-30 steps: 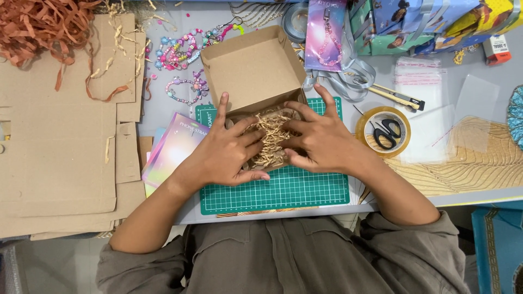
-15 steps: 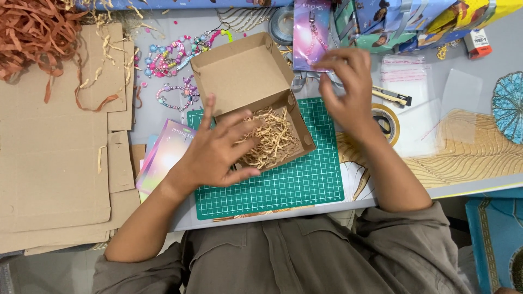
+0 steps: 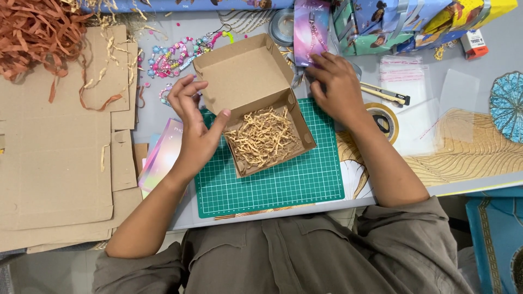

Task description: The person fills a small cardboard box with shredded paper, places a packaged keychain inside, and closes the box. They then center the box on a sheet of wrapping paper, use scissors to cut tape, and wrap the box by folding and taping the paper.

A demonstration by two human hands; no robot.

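cluttered grey worktop carries a green cutting mat (image 3: 283, 182) where the light, flimsy cardboard box (image 3: 256, 103) of paper shreds sits, left hand (image 3: 196, 128) loosely open steadying its left wall, right hand (image 3: 338, 87) pinching an iridescent card (image 3: 310, 27) beyond it.

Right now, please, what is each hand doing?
Left hand: open, holding nothing, thumb against the cardboard box.
Right hand: fingers on the iridescent card; grip cannot be told.
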